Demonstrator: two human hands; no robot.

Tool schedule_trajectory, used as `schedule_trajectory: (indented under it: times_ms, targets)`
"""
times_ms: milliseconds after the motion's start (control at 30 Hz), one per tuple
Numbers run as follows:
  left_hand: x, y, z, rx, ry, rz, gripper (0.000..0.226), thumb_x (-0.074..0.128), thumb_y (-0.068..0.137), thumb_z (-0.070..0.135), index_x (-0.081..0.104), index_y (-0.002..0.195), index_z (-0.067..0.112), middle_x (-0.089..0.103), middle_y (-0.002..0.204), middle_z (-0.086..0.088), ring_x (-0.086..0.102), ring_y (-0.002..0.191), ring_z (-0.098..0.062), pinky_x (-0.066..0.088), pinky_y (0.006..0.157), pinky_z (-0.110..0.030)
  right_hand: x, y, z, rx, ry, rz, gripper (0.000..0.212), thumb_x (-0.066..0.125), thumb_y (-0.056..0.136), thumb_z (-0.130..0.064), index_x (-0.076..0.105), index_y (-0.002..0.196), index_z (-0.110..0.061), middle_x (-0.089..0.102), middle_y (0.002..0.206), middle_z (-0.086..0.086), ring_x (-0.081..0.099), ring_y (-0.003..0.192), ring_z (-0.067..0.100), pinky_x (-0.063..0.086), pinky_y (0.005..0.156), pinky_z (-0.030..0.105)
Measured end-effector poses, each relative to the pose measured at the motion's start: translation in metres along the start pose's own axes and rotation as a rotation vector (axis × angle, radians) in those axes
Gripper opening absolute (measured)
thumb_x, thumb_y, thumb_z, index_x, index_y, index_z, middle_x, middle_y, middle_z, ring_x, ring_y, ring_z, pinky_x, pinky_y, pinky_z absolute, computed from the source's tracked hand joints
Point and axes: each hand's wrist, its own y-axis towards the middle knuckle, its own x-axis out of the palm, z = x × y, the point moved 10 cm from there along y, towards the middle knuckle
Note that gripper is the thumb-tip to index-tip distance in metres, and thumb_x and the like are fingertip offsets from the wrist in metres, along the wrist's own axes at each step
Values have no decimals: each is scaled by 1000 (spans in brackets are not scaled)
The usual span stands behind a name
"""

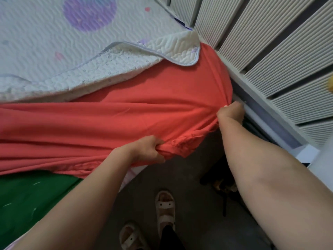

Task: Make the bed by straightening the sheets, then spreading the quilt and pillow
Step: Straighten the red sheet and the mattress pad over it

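A red fitted sheet [126, 114] stretches over the corner of the mattress. My left hand [147, 148] grips its gathered elastic hem at the lower edge. My right hand [230, 112] pinches the sheet's corner down by the bed frame, fingers partly hidden behind the cloth. A white quilted pad [54, 42] with purple and pink prints lies on top of the bed, its corner [180, 49] folded back so the pale underside shows. No pillow is in view.
A ribbed grey headboard [270, 51] rises right beside the mattress corner. Green fabric [32, 199] shows under the red sheet at lower left. My feet in white sandals [164, 208] stand on a dark floor, with a dark object [221, 179] near the frame.
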Motion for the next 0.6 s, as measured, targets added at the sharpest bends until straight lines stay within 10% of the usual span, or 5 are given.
schedule_trajectory:
  times_ms: [267,600]
  targets:
    - [0,-5,-9,-17,-99,5,38,70,65,50,61,96,30,64,97,4,60,89,-13,49,84,-31,-14,-11,-62,-347,0,129,27,44,92,-6,58,114,-12,51,126,12,50,116,32,40,95,39]
    - [-77,6,-9,55,-56,556,19,63,85,16,63,103,13,66,91,-5,62,88,-27,49,77,-36,12,40,-46,4,-4,-64,50,58,92,-23,47,135,-1,51,139,18,49,128,34,40,104,38]
